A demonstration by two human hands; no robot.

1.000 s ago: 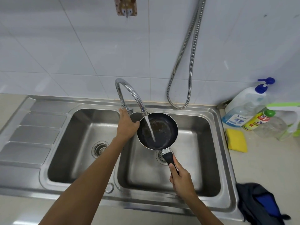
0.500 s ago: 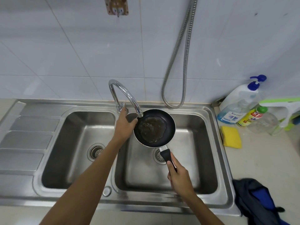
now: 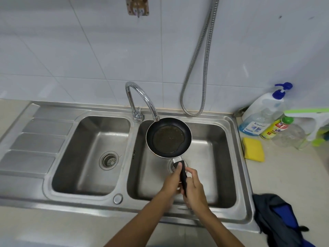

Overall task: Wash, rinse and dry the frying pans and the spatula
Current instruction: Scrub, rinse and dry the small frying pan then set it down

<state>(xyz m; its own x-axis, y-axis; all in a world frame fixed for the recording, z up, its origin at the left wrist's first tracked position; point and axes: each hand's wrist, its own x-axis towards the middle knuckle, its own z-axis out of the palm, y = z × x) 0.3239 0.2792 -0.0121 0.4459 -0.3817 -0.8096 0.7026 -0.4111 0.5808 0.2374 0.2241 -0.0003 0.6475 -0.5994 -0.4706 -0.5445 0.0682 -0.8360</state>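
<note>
A small black frying pan [image 3: 168,137] hangs level over the right basin [image 3: 219,157], just under the faucet spout [image 3: 142,98]. A shallow pool of brownish water lies in it. No water runs from the spout. My left hand [image 3: 173,180] and my right hand [image 3: 195,188] both grip the pan's black handle [image 3: 183,177], left hand nearer the pan. No spatula or second pan is in view.
The left basin [image 3: 89,157] and a ribbed draining board [image 3: 33,139] lie to the left. On the right counter sit a yellow sponge [image 3: 253,151], a pump soap bottle [image 3: 261,113], a yellow detergent bottle [image 3: 275,128] and a dark blue cloth [image 3: 279,220]. A metal hose [image 3: 199,68] hangs on the wall.
The water stopped running. My left hand left the faucet tap and came down onto the pan handle beside my right hand. The pan now sits level with water pooled in it.
</note>
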